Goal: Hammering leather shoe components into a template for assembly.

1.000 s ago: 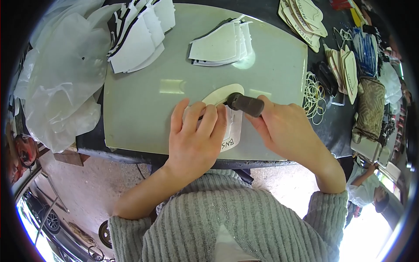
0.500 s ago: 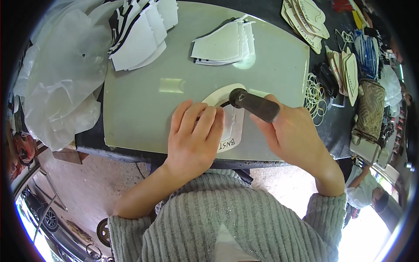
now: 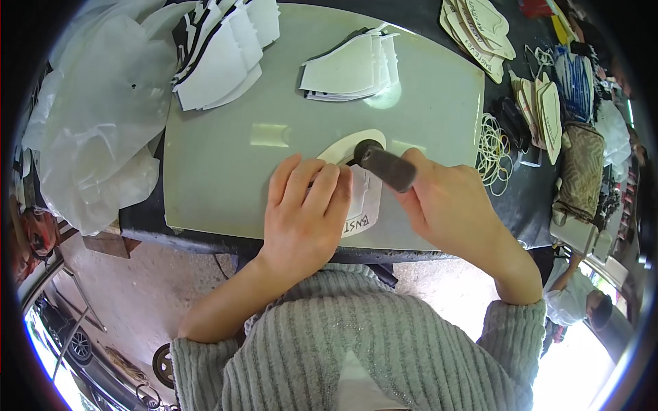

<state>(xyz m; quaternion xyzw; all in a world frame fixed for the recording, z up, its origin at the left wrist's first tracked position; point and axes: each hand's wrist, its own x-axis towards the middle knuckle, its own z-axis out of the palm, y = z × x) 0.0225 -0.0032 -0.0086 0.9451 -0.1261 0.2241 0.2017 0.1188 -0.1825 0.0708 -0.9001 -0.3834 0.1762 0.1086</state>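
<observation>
at the template (image 3: 373, 198), left hand (image 3: 303, 209) palm-down, right hand (image 3: 447, 195) gripping tool (image 3: 388, 168)

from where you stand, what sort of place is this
Likely a small workshop: a dark hammer-like tool in the right hand, white cut pieces fanned on a board, and cream shapes stacked beside it.

My left forearm (image 3: 229, 305) slants in from below, bare, and my left hand (image 3: 295, 219) lies back upward, its fingers (image 3: 297, 182) arched forward, the two outermost a little parted from those beside them; I can't see its thumb. From the other side, my bare right forearm (image 3: 518, 277) angles inward. My right hand (image 3: 449, 205) is curled into a firm grip, knuckles up, thumb toward the left. My two hands sit near each other, not touching.
</observation>
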